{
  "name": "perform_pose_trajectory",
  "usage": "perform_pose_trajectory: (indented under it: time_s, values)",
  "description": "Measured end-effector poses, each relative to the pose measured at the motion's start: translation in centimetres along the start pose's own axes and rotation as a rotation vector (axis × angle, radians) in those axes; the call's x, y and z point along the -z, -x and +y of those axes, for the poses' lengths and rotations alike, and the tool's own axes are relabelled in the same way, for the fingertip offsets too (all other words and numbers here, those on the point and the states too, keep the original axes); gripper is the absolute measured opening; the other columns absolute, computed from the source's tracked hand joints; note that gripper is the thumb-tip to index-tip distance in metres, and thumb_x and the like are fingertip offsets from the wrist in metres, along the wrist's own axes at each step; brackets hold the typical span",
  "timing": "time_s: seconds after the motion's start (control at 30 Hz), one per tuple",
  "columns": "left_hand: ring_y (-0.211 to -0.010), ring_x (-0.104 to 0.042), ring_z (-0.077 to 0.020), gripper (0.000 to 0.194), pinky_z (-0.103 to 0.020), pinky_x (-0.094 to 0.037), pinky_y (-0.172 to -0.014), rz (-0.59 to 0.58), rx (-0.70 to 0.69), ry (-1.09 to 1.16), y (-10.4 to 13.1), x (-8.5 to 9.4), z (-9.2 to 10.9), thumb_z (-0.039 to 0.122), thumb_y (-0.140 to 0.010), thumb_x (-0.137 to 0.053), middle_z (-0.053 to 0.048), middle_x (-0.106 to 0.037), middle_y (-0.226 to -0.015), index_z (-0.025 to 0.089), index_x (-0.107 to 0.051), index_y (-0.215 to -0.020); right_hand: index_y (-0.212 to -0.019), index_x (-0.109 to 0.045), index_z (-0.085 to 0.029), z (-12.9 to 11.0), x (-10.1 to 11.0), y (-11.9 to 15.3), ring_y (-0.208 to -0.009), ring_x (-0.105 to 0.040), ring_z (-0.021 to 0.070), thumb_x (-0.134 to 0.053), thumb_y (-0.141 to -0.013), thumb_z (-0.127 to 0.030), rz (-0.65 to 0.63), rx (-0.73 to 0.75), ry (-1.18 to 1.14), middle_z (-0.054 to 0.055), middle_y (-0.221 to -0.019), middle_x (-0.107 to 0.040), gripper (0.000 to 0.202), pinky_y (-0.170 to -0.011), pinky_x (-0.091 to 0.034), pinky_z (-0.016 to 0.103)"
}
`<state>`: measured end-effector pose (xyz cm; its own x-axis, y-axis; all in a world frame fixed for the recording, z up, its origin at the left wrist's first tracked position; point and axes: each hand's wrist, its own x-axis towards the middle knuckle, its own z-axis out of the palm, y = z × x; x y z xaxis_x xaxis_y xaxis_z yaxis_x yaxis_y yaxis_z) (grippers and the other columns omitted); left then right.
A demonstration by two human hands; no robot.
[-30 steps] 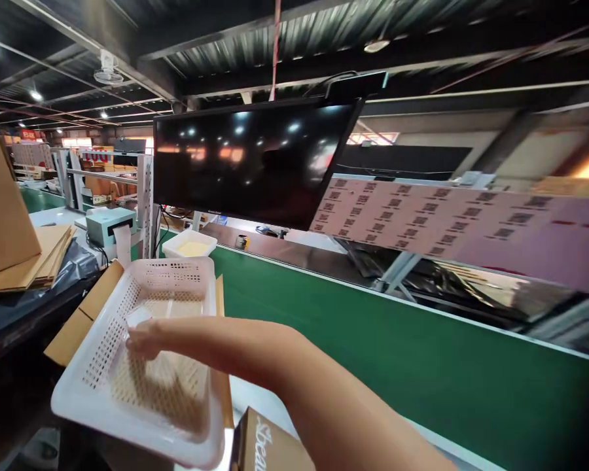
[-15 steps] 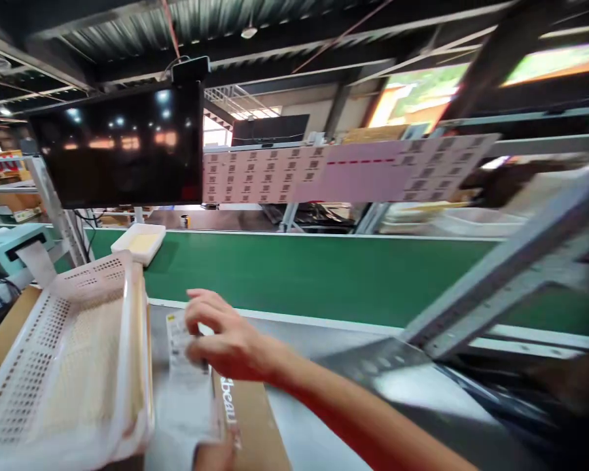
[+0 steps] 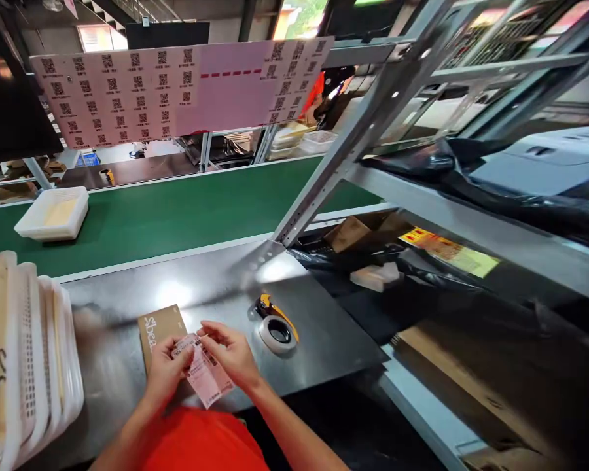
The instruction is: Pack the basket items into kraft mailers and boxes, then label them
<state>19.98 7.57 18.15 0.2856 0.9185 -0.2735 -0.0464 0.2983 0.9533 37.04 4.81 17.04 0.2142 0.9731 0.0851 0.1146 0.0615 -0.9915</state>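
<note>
Between my two hands is a printed paper label [image 3: 209, 379], pinkish white with dark print and barcode blocks. My left hand [image 3: 167, 369] pinches its upper left edge between thumb and fingers. On its upper right edge, my right hand [image 3: 230, 353] has its fingers closed. Just behind them a flat brown cardboard box [image 3: 169, 320] with white lettering lies on the metal table [image 3: 122, 294], partly hidden by my hands. Right of my right hand sits a tape dispenser [image 3: 277, 333] with an orange handle and a wide roll of tape, touched by neither hand.
Stacked white baskets [image 3: 34, 360] stand at the left edge. A green conveyor belt [image 3: 186, 209] runs behind the table, carrying a white tray [image 3: 53, 216]. A slanted metal post [image 3: 343, 144] rises at the table's back right corner. Shelves with black plastic and cardboard [image 3: 451, 379] are on the right.
My view has turned right and down. My right hand, earlier raised over a pale printed paper beside the basket, is now with my left at the label. The tape dispenser has come into view.
</note>
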Motion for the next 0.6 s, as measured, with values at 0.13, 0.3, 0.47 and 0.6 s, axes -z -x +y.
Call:
perform_pose_trajectory:
  time_s: [0.13,0.3,0.47,0.6]
  values:
    - [-0.072,-0.069,-0.0187,0.046,-0.027,-0.054,-0.068,0.029,-0.041,-0.035,0.7,0.3,0.1,0.055,-0.069,-0.086,-0.006,-0.078,-0.082,0.016,-0.078,-0.092,-0.099,-0.078,-0.019,0.0,-0.9,-0.3,-0.075,-0.073,0.0201,-0.071,-0.086,-0.04,-0.085,-0.023,0.029,0.005,-0.083,-0.079,0.025,-0.074,-0.061,0.033]
    - [-0.063,-0.065,-0.0169,0.043,-0.026,-0.05,-0.061,0.067,-0.016,-0.085,1.5,1.0,0.2,0.056,-0.076,-0.079,-0.006,-0.076,-0.074,0.014,-0.078,-0.084,-0.088,-0.076,-0.022,-0.2,-1.0,-0.1,-0.074,-0.071,0.0178,-0.065,-0.091,-0.03,-0.221,0.136,0.141,0.003,-0.081,-0.078,0.014,-0.071,-0.056,0.03]
    - [-0.069,-0.068,-0.0187,0.041,-0.026,-0.053,-0.065,0.078,-0.058,-0.137,2.4,1.1,-0.5,0.057,-0.076,-0.078,-0.006,-0.076,-0.075,0.016,-0.079,-0.08,-0.095,-0.076,-0.022,0.1,-0.6,0.2,-0.082,-0.073,0.0184,-0.057,-0.098,-0.024,-0.371,0.428,0.251,0.006,-0.088,-0.078,0.019,-0.075,-0.058,0.03]
    - [-0.071,-0.072,-0.0228,0.045,-0.029,-0.057,-0.068,0.048,-0.045,-0.15,2.6,1.5,-2.2,0.062,-0.073,-0.079,-0.007,-0.078,-0.077,0.018,-0.079,-0.078,-0.104,-0.075,-0.021,1.4,-0.7,0.8,-0.084,-0.075,0.0194,-0.054,-0.101,-0.026,-0.398,0.565,0.351,0.008,-0.092,-0.08,0.022,-0.076,-0.059,0.03]
